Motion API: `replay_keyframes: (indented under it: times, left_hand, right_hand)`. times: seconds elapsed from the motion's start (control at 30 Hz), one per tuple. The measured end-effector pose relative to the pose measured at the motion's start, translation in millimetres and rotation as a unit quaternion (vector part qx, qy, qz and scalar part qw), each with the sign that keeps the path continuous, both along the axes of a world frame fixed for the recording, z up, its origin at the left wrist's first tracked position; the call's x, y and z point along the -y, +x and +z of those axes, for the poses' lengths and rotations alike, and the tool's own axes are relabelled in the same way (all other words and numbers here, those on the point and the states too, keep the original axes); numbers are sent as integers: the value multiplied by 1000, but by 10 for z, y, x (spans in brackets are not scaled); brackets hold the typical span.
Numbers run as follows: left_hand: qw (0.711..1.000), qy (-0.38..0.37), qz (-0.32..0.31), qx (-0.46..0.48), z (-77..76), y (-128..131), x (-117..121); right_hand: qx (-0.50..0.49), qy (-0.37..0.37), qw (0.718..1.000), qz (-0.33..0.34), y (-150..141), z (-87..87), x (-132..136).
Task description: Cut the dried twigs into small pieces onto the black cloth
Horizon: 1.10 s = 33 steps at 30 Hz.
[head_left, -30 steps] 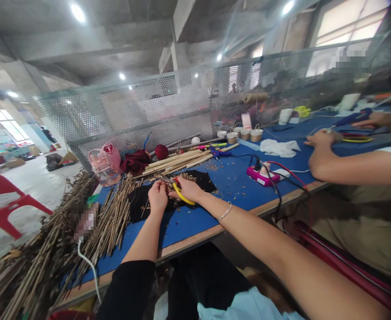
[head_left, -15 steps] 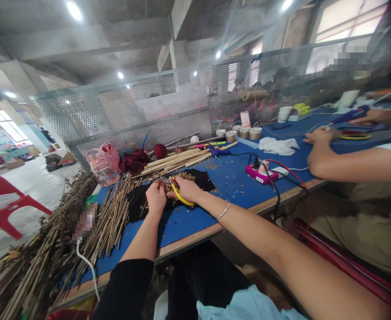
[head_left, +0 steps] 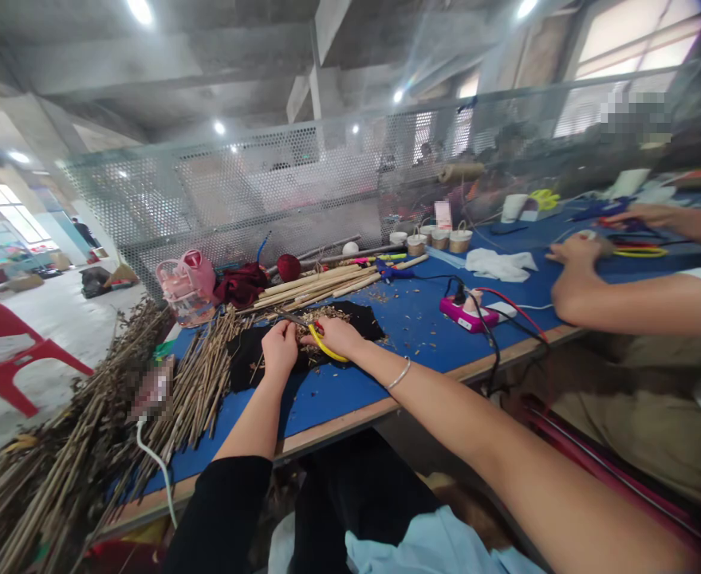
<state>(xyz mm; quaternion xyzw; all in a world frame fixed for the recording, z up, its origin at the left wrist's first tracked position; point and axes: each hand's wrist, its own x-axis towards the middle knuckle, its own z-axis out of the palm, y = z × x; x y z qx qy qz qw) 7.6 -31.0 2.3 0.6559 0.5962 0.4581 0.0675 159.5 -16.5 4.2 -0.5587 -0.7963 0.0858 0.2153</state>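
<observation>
Near the middle of the frame, the right hand (head_left: 338, 336) is wrapped around the yellow handles of the scissors (head_left: 326, 346), whose blades point toward the upper left over a black cloth (head_left: 243, 368) strewn with dry plant bits (head_left: 333, 312). Just beside it, the left hand (head_left: 279, 347) is curled close to the blades; how tightly it is closed, and whether it pinches anything, I cannot tell. The step looks like snipping dry pieces. To do it well, the left fingertips should stay behind the cutting line, cuts should be short and close to the pivot, and both hands low over the cloth so that scraps gather there rather than across the blue table (head_left: 338, 406). Loose stalks (head_left: 203, 383) lie left of the cloth, within easy reach.
</observation>
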Motion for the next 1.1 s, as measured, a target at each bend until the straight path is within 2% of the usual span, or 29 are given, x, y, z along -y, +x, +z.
replay_keyframes:
  times: [0.1, 0.17, 0.27, 0.4, 0.5, 0.6, 0.7, 0.9, 1.0, 1.03, 1.1]
  left_hand:
    - [999, -30, 6, -9, 29, 19, 21]
    - [996, -76, 28, -39, 57, 18, 62]
    - [987, -118, 62, -87, 93, -37, 173]
    - [979, -103, 99, -144, 111, -259, 293]
    - [966, -148, 110, -180, 99, -506, 265]
    - [972, -182, 87, -117, 71, -716, 176]
    - [979, -186, 64, -56, 44, -830, 120]
    - [975, -202, 20, 87, 35, -816, 160]
    - [971, -194, -5, 140, 89, -730, 175]
    - [975, -178, -15, 130, 117, -697, 175]
    - [990, -132, -31, 49, 184, -626, 161]
  right_hand:
    - [13, 8, 1000, -13, 14, 14, -10]
    - [8, 21, 1000, -22, 40, 19, -22]
    - [-42, 34, 998, -41, 102, -8, -76]
    - [-128, 46, 989, -63, 182, -94, -204]
    - [-150, 52, 985, -71, 200, -142, -268]
    - [-146, 70, 984, -71, 186, -146, -268]
    - [-145, 70, 984, -80, 172, -122, -243]
    - [-169, 53, 973, -145, 223, -90, -249]
    - [-282, 48, 949, -134, 234, -38, -280]
    - [-334, 40, 935, -113, 224, 0, -297]
    - [-423, 11, 904, -63, 187, 118, -347]
